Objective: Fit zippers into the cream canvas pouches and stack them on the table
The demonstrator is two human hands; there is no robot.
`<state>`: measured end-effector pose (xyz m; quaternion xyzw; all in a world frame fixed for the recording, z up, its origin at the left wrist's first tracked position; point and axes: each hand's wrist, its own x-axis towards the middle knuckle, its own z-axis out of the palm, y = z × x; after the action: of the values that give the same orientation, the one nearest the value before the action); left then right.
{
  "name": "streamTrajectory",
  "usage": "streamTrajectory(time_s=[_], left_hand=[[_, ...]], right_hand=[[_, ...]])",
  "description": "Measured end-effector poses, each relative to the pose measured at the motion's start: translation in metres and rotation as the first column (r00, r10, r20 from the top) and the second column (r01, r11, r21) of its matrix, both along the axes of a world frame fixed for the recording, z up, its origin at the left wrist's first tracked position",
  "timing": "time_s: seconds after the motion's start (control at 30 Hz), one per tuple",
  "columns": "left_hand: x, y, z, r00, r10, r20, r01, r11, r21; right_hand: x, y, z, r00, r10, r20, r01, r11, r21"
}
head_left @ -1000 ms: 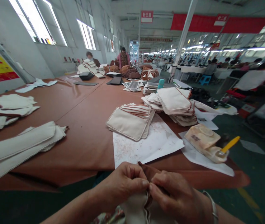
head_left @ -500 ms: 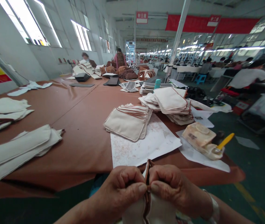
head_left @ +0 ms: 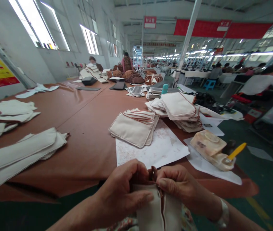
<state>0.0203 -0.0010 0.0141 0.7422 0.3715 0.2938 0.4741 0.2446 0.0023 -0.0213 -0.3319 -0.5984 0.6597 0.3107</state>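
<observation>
A cream fabric piece (head_left: 148, 205) with a brown-edged slit down its middle hangs below the table's front edge. My left hand (head_left: 126, 186) holds its upper left part, the thumb lying over the front and the fingers behind. At the top of the slit, my right hand (head_left: 177, 183) pinches the brown edging between thumb and fingers. A bit of brown material sticks up between the two hands. Beyond them, a stack of cream piped panels (head_left: 131, 128) rests on a white sheet (head_left: 155, 150) with brown smudges.
The brown-covered table (head_left: 85, 128) bears cream pieces (head_left: 25, 150) at left and more stacked panels (head_left: 179, 106) at right. A stained plastic container (head_left: 208, 144) with a yellow-handled brush (head_left: 237, 151) stands near the right corner. People sit farther off.
My left thumb has moved off the slit edge onto the fabric's front, and the left hand has spread a little. The fabric has turned slightly, and the view has shifted a little.
</observation>
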Motion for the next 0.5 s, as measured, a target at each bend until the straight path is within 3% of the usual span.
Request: streamTrajectory(time_s=[0.1, 0.23, 0.37, 0.5], left_hand=[[-0.008, 0.002, -0.001, 0.999, 0.015, -0.031, -0.006, 0.967, 0.253], [-0.008, 0.003, -0.004, 0.980, 0.017, -0.200, 0.101, 0.819, 0.565], [-0.005, 0.001, -0.008, 0.901, 0.112, -0.418, 0.226, 0.702, 0.676], [-0.001, -0.002, -0.015, 0.855, 0.148, -0.497, 0.312, 0.618, 0.721]], right_hand=[[-0.002, -0.003, -0.011, 0.996, -0.040, -0.083, 0.034, 0.997, -0.069], [-0.007, -0.005, -0.015, 0.988, -0.075, -0.136, 0.056, 0.989, -0.137], [-0.010, -0.004, -0.014, 0.984, -0.091, -0.152, 0.066, 0.985, -0.158], [-0.010, -0.004, -0.014, 0.986, -0.112, -0.120, 0.094, 0.985, -0.143]])
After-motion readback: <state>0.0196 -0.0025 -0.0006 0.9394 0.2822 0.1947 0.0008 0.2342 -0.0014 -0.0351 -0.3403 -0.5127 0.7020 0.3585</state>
